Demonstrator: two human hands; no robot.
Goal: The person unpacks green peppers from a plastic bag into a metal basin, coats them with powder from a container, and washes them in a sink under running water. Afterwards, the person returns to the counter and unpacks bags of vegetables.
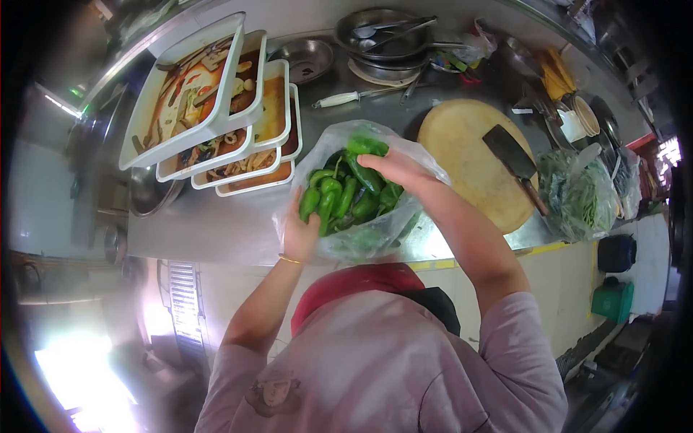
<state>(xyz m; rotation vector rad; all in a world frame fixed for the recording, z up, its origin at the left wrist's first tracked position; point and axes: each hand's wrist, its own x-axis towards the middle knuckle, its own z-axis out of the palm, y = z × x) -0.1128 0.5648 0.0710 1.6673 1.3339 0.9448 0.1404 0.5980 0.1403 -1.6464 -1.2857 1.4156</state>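
A clear plastic bag point(346, 137) full of green peppers point(349, 191) lies open at the counter's front edge. At its left side my left hand point(301, 229) grips the bag's edge, with the thumb against the peppers. My right hand point(395, 168) reaches over the bag's right rim and holds a green pepper point(367, 146) at the top of the pile. To the right of the bag, a cleaver point(511, 155) rests on a round cutting board point(458, 137).
Stacked white trays of food point(234, 119) stand at the left. Behind the bag are a white-handled tool point(338, 99), a metal bowl point(303, 59) and a wok point(382, 35). A bag of leafy greens point(581, 195) lies right of the board.
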